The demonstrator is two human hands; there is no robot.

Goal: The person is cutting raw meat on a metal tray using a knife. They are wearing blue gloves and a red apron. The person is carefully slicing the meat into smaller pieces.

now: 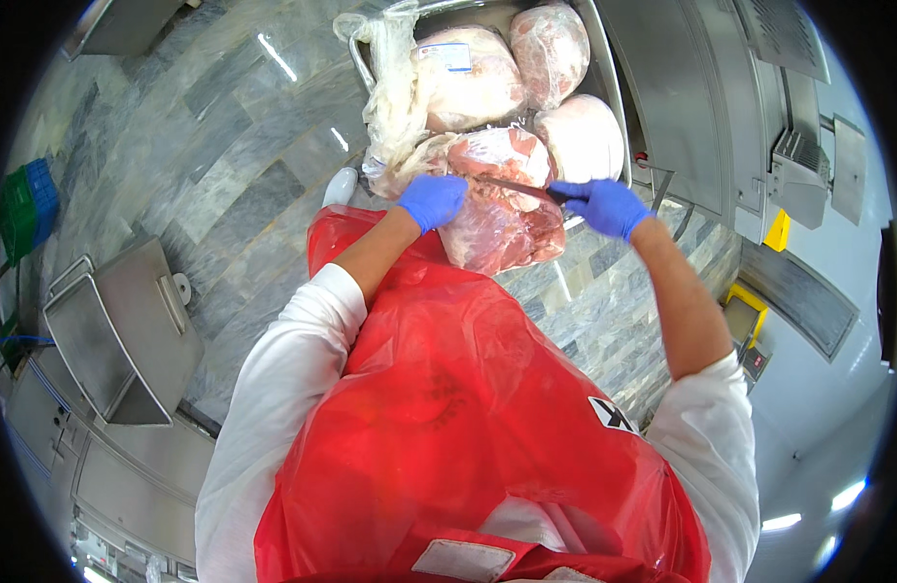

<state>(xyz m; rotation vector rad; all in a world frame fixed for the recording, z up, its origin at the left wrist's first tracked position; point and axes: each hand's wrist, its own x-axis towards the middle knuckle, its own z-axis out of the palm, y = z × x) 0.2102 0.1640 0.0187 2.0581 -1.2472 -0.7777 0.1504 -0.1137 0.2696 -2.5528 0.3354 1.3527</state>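
A large piece of raw meat, pink and red with pale fat, lies at the near end of a metal tub. My right hand, in a blue glove, is closed around the dark handle of a knife. Its blade points left across the meat, against the cut surface. At the meat's left edge my left hand, also gloved in blue, is closed with its fingertips at the meat; what they pinch is too small to make out. Crumpled clear plastic wrap hangs over the tub's left side.
Farther back in the metal tub sit a labelled wrapped piece of meat, another wrapped piece and a pale piece. A steel cart stands at left on the tiled floor. Steel equipment stands close at right.
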